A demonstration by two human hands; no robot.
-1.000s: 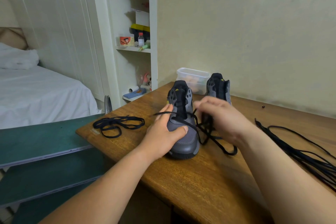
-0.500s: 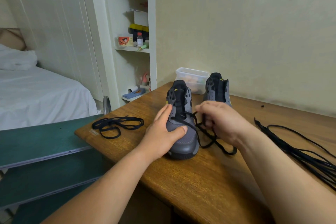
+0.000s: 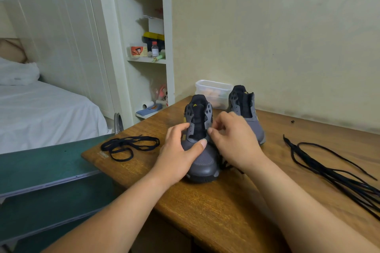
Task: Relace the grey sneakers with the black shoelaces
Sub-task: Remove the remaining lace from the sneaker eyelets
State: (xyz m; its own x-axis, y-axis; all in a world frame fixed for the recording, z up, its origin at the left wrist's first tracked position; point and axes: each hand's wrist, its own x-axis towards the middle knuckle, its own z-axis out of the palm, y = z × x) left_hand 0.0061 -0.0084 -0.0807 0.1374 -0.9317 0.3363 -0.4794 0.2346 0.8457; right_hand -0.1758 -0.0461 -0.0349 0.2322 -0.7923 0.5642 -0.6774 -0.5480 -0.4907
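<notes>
Early lacing, I reckon: left hand (image 3: 181,151) gripping the grey mesh sneaker (image 3: 203,162) at twelve o'clock, right hand (image 3: 234,141) pinching the black flat shoelace (image 3: 225,164) at its three-o'clock eyelets. Next I'm needing a clean feed-through.

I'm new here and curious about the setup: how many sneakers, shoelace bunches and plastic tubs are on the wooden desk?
Grey sneakers: 2
Black shoelace bunches: 3 (left, far right, beside the near sneaker)
Clear plastic tub: 1
Total: 6
</notes>
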